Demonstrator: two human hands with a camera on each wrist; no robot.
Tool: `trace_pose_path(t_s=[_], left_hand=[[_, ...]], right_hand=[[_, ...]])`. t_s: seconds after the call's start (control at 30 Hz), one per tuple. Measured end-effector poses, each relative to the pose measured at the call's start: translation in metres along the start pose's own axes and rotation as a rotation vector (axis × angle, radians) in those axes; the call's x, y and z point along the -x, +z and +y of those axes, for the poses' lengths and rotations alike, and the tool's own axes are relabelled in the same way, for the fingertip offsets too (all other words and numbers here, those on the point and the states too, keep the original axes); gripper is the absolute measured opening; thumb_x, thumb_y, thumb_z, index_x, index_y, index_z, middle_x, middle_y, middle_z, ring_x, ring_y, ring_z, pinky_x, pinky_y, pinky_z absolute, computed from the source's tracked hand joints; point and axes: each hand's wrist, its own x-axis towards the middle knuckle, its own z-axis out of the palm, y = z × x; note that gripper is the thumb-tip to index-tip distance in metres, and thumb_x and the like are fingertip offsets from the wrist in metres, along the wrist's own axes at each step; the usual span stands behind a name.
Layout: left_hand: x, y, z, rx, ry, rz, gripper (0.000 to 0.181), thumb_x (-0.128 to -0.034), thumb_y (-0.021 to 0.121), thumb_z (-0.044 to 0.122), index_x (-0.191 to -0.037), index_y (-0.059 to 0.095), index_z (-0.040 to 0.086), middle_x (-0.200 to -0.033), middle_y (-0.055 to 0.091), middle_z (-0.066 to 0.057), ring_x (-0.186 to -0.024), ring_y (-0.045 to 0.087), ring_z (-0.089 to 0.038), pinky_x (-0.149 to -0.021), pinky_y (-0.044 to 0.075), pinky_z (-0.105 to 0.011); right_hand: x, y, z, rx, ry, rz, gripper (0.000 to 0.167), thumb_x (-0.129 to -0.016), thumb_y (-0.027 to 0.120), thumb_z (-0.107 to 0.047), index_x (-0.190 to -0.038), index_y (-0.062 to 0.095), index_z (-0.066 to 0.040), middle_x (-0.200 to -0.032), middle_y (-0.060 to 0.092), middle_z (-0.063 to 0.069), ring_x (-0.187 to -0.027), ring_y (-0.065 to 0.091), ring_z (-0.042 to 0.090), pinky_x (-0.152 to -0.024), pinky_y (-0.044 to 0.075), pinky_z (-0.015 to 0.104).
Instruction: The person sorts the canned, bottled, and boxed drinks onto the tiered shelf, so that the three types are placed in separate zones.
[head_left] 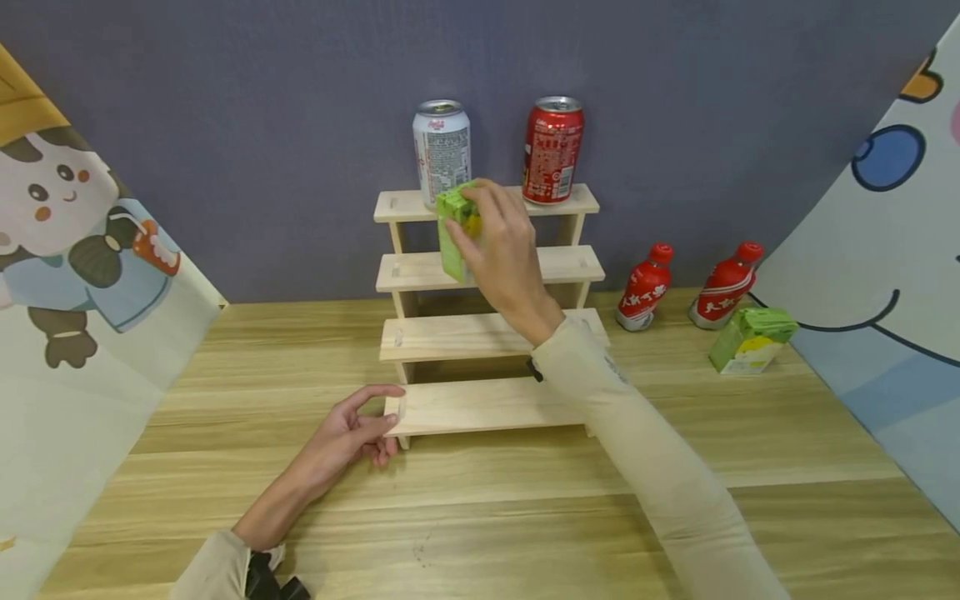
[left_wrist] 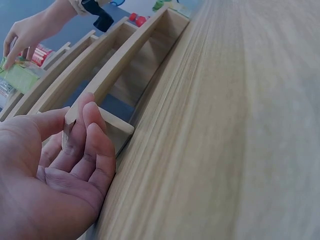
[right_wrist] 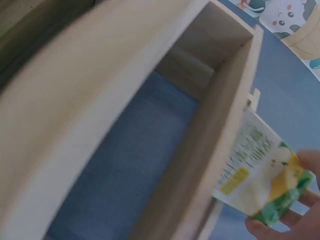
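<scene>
My right hand [head_left: 508, 258] holds a green juice carton [head_left: 452, 243] by its upper end. The carton is upright at the second step from the top of a stepped wooden rack [head_left: 480, 406], left of its middle. In the right wrist view, the carton [right_wrist: 252, 170] shows a white side with green lettering and yellow fruit; whether its base touches the step is unclear. My left hand [head_left: 341, 437] pinches the front left corner of the rack's lowest step. In the left wrist view, thumb and fingers lie on opposite sides of that board [left_wrist: 107, 77].
On the top step stand a white can [head_left: 442, 150] and a red can [head_left: 553, 154]. To the rack's right, two red bottles [head_left: 645, 287] and another green carton [head_left: 752, 342] stand on the wooden table [head_left: 480, 517]. A dark wall [head_left: 300, 150] rises behind the rack.
</scene>
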Motion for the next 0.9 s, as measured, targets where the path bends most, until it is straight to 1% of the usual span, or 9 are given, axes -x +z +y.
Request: trace_pose_path(t_s=[0.1,0.27,0.37,0.47,0.6,0.9], left_hand=[[0.000,0.000,0.000,-0.001,0.002,0.002,0.048,-0.1021,0.058,0.015,-0.146,0.041,0.005,-0.074,0.071,-0.009,-0.063,0.064,-0.016,-0.056,0.057,-0.028],[0.000,0.001,-0.001,0.001,0.005,-0.004,0.048,-0.1024,0.057,0.015,-0.146,0.040,0.005,-0.075,0.071,-0.008,-0.064,0.065,-0.016,-0.057,0.057,-0.028],[0.000,0.001,-0.001,0.005,0.006,-0.002,0.048,-0.1023,0.057,0.015,-0.146,0.040,0.005,-0.075,0.071,-0.008,-0.064,0.065,-0.016,-0.057,0.057,-0.028],[0.000,0.001,0.000,0.004,0.007,0.000,0.048,-0.1023,0.057,0.014,-0.146,0.040,0.004,-0.074,0.071,-0.008,-0.063,0.065,-0.016,-0.057,0.057,-0.028],[0.000,0.000,0.000,0.003,0.007,-0.002,0.048,-0.1025,0.057,0.014,-0.146,0.039,0.004,-0.074,0.071,-0.008,-0.063,0.064,-0.016,-0.057,0.056,-0.028],[0.000,-0.001,-0.001,-0.009,0.004,0.000,0.048,-0.1023,0.057,0.015,-0.146,0.040,0.004,-0.074,0.071,-0.009,-0.063,0.064,-0.016,-0.057,0.056,-0.029]], right_hand=[[0.000,-0.007,0.001,0.015,-0.011,-0.069,0.043,-0.094,0.072,-0.027,-0.124,0.061,0.001,-0.131,0.059,0.016,-0.122,0.052,0.027,-0.106,0.043,0.030],[0.001,-0.020,0.006,-0.012,-0.029,-0.202,0.050,-0.092,0.072,-0.016,-0.136,0.054,-0.001,-0.142,0.050,0.014,-0.133,0.043,0.024,-0.113,0.034,0.029],[0.002,-0.024,0.008,-0.034,-0.041,-0.247,0.056,-0.092,0.072,-0.013,-0.141,0.050,-0.002,-0.147,0.045,0.014,-0.137,0.039,0.023,-0.114,0.033,0.028],[0.003,-0.023,0.010,-0.054,-0.055,-0.251,0.058,-0.092,0.073,-0.013,-0.143,0.048,-0.002,-0.148,0.043,0.016,-0.138,0.037,0.023,-0.115,0.032,0.028],[0.006,-0.020,0.013,-0.072,-0.066,-0.232,0.059,-0.092,0.073,-0.014,-0.144,0.048,-0.003,-0.149,0.042,0.017,-0.140,0.035,0.023,-0.116,0.030,0.029],[0.011,-0.018,0.014,-0.001,-0.079,-0.240,0.064,-0.096,0.068,-0.018,-0.151,0.039,-0.006,-0.159,0.031,0.016,-0.146,0.027,0.027,-0.120,0.023,0.033]])
